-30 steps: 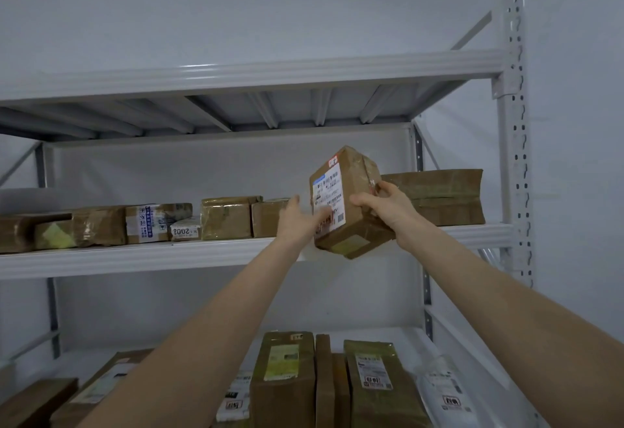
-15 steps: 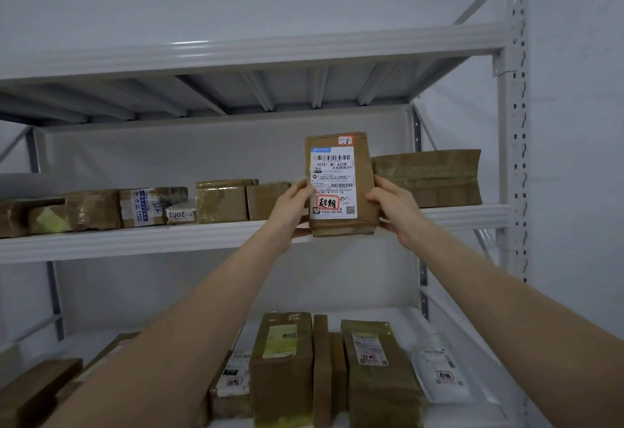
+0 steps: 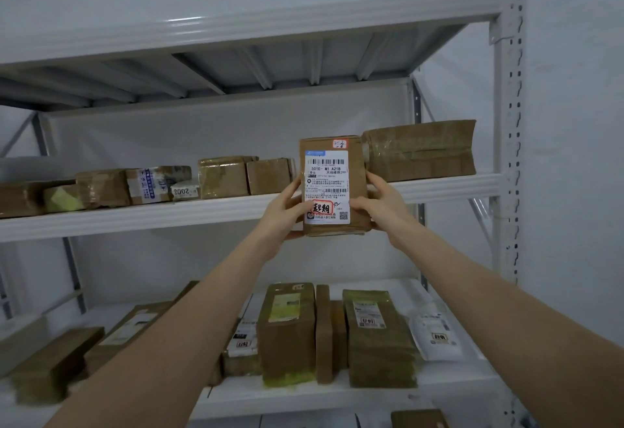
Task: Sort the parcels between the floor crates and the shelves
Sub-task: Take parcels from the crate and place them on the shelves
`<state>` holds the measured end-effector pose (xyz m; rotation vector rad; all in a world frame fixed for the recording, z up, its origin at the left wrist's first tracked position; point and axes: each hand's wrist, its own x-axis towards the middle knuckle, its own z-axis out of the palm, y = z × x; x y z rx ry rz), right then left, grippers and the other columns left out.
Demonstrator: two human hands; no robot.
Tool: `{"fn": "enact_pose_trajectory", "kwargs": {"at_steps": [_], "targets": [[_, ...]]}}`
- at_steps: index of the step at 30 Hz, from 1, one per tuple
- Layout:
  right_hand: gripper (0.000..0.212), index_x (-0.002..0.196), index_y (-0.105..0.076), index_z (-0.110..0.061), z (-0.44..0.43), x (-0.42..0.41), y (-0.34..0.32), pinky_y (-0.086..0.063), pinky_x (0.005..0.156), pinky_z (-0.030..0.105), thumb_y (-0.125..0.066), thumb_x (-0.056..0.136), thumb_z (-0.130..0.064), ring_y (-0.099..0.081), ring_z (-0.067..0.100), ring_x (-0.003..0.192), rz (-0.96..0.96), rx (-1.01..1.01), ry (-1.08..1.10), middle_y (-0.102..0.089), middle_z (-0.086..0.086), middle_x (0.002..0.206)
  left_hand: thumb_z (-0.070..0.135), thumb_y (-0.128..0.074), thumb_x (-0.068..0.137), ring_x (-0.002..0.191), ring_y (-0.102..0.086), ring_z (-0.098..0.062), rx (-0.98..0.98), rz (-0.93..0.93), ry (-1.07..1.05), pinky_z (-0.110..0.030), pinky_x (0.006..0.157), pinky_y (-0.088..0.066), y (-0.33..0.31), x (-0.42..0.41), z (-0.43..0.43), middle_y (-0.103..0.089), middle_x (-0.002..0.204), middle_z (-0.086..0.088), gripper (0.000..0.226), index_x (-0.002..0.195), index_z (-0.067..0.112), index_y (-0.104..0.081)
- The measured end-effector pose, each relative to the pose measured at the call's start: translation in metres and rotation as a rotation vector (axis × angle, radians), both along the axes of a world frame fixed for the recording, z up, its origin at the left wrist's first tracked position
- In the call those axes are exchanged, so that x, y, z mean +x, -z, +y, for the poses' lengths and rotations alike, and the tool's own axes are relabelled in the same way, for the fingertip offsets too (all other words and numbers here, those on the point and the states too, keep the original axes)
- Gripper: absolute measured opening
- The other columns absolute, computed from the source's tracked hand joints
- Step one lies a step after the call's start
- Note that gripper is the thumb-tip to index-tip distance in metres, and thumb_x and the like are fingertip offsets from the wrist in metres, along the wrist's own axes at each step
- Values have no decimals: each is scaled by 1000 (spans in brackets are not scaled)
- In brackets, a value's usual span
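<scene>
**Two hands hold one parcel (image 3: 332,187) at the middle shelf (image 3: 135,218) edge**

Open room on the middle shelf lies between a small brown box (image 3: 268,176) on the left and a wide taped parcel (image 3: 420,150) on the right. The held parcel stands in front of that gap, its lower part overlapping the shelf's front lip. The upper shelf (image 3: 236,30) is well above its top. The left hand (image 3: 287,214) grips the lower left side, thumb by the label's edge and fingers curled under the bottom corner. The right hand (image 3: 381,203) grips the lower right side, thumb on the front face and fingers behind. The parcel is upright with its long axis vertical, and its white shipping label (image 3: 327,187) faces the camera.
</scene>
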<state>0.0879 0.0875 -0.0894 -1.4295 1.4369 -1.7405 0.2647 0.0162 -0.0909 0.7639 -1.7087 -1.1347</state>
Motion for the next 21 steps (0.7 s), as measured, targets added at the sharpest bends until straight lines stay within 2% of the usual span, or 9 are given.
{"fn": "enact_pose_trajectory", "kwargs": {"at_steps": [6,10,13,14,18,19,21], "targets": [[66,138,-43,-31,9,17,39,-55,68,29,-72,81,-14,-64,15,95,-23,-5,-8,-63,2,120,20,-61,91,99,-67,-11,48,29,-23,-29,67,-54,41,16,17,-65,120,7,64,142,45,-33],[70,140,-39,-31,11,36,77,-57,74,33,-74,80,-19,-64,19,98,-51,51,3,-62,4,123,20,-66,88,103,-66,-14,80,3,-66,-40,88,-54,78,37,25,-63,126,4,69,146,35,-32],[71,140,-39,-30,8,53,105,-57,82,39,-74,80,-19,-63,19,104,-45,89,-29,-61,4,126,17,-68,86,94,-70,-12,135,5,-79,-29,70,-58,103,57,32,-67,118,4,71,145,34,-33],[72,140,-39,-30,7,59,114,-56,85,41,-75,80,-17,-62,18,106,-46,105,-46,-60,3,127,17,-68,86,94,-70,-13,154,3,-87,-29,70,-58,111,63,34,-67,118,3,71,145,35,-33],[76,142,-35,-27,4,88,145,-54,71,25,-73,79,-10,-58,7,92,-14,189,-127,-57,2,130,14,-66,86,104,-67,-21,235,-7,-124,-47,91,-54,144,94,39,-66,121,-1,72,147,34,-31],[78,143,-34,-27,4,96,152,-53,75,27,-73,78,-10,-56,8,94,1,217,-149,-55,2,131,13,-65,87,102,-68,-20,249,-9,-142,-45,90,-54,152,104,41,-67,118,0,71,146,33,-32],[82,146,-29,-26,1,113,167,-52,89,36,-73,78,-10,-54,11,102,36,281,-192,-53,3,135,10,-65,87,96,-69,-14,278,-5,-181,-34,79,-58,169,123,44,-69,112,6,69,145,32,-34]]}}
